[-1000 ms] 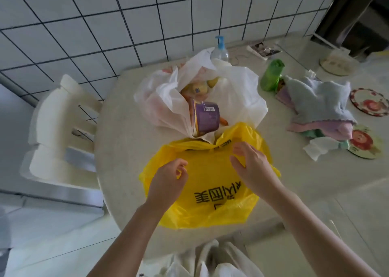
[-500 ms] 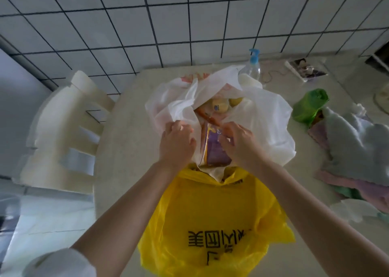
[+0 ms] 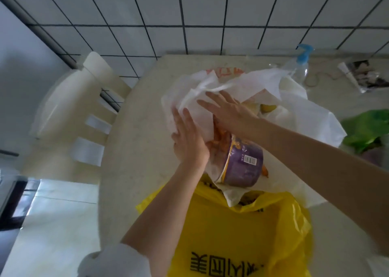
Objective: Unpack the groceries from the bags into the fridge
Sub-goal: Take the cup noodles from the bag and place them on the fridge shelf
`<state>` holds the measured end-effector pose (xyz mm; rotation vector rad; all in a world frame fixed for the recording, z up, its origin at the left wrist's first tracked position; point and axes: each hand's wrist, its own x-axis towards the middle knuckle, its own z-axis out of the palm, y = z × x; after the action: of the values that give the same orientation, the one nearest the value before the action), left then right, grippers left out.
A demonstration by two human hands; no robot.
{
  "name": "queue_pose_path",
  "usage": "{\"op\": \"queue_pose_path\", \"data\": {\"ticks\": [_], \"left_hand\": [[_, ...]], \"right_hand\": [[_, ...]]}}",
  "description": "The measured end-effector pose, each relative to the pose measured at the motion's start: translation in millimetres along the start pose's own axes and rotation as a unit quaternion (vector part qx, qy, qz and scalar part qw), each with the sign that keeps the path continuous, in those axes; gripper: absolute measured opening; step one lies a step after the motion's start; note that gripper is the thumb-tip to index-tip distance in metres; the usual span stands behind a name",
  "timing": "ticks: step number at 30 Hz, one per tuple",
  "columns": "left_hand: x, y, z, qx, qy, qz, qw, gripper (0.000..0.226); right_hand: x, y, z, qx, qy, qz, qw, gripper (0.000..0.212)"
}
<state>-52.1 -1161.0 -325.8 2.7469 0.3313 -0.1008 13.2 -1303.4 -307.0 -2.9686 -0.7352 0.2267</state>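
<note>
Unpacking has barely begun: both hands, left hand and right hand, fingers straight with nothing in their grip, spread the white bag on the desk, its purple tub unremoved.

Dim, soft daylight with a cool tint; tile lines bend at edges (wide lens), slight motion blur.

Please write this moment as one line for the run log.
stage: opening white bag | left hand: flat on bag flap | right hand: spreading bag mouth | purple tub: inside bag | yellow bag: untouched
</note>
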Motion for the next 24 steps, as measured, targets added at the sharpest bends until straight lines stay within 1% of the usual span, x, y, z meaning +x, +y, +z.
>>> {"op": "queue_pose_path", "data": {"ticks": [2,4,5,7,9,11,13,15,16,19,24], "left_hand": [[0.3,-8.7,-3.7,-0.043,-0.002,0.036,0.998,0.105],[-2.8,-21.1,-9.7,-0.086,0.004,0.089,0.992,0.090],[-4.8,-28.0,-12.4,-0.110,0.011,0.110,0.988,0.079],[-8.6,-42.2,-18.6,-0.158,0.040,0.130,0.978,0.058],[-11.1,-53.0,-24.8,-0.191,0.061,0.122,0.972,0.046],[-8.6,-59.9,-28.4,-0.205,0.080,0.104,0.970,0.041],[-0.2,-64.3,-29.5,-0.218,0.096,0.087,0.967,0.038],[10.6,-65.6,-30.9,-0.229,0.106,0.071,0.965,0.039],[16.2,-66.2,-31.2,-0.231,0.110,0.065,0.964,0.040],[32.1,-66.4,-30.9,-0.236,0.123,0.060,0.962,0.040],[48.6,-76.3,-23.8,-0.230,0.140,0.048,0.962,0.033]], "right_hand": [[8.5,-3.4,2.3,-0.009,0.003,-0.027,1.000,0.081],[11.6,-6.6,6.5,0.007,0.017,-0.029,0.999,0.079],[12.9,-7.8,8.9,0.025,0.024,-0.025,0.999,0.076],[15.9,-8.6,10.5,0.053,0.070,-0.030,0.996,0.057],[20.3,-6.4,7.0,0.060,0.140,-0.067,0.986,0.033],[27.0,-4.0,-0.8,0.037,0.195,-0.087,0.976,0.016],[36.6,-5.6,-10.6,0.011,0.241,-0.086,0.967,0.008],[50.0,-11.0,-21.9,-0.003,0.271,-0.077,0.959,0.006],[57.4,-14.0,-26.3,-0.005,0.267,-0.068,0.961,0.007],[79.3,-18.0,-33.5,0.001,0.209,-0.042,0.977,0.011],[115.9,-21.0,-26.1,0.075,0.108,-0.058,0.990,0.020]]}}
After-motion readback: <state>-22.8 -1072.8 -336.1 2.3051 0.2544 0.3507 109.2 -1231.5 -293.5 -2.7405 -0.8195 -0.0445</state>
